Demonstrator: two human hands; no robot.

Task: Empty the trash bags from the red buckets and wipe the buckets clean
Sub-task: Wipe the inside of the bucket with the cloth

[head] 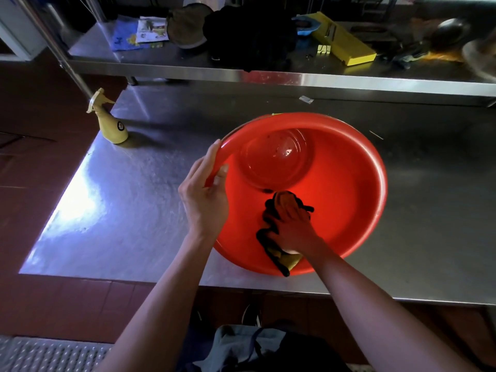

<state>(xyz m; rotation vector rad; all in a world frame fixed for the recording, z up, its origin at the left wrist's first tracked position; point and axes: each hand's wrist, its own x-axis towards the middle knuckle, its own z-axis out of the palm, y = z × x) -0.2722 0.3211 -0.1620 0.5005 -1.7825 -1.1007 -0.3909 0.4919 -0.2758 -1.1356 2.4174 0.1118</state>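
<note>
On the steel surface (139,189) the red bucket (349,183) sits tipped, its round mouth facing up toward the person, because the left hand (205,194) curls over the near-left rim to steady it while the right hand (291,224) presses a bunched cloth (268,237) against the inner wall to wipe.

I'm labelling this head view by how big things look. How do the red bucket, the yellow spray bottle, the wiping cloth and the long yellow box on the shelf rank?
1. red bucket
2. long yellow box, though it is farther off, so unsure
3. wiping cloth, partly hidden under the right hand, and yellow spray bottle look alike.
</note>
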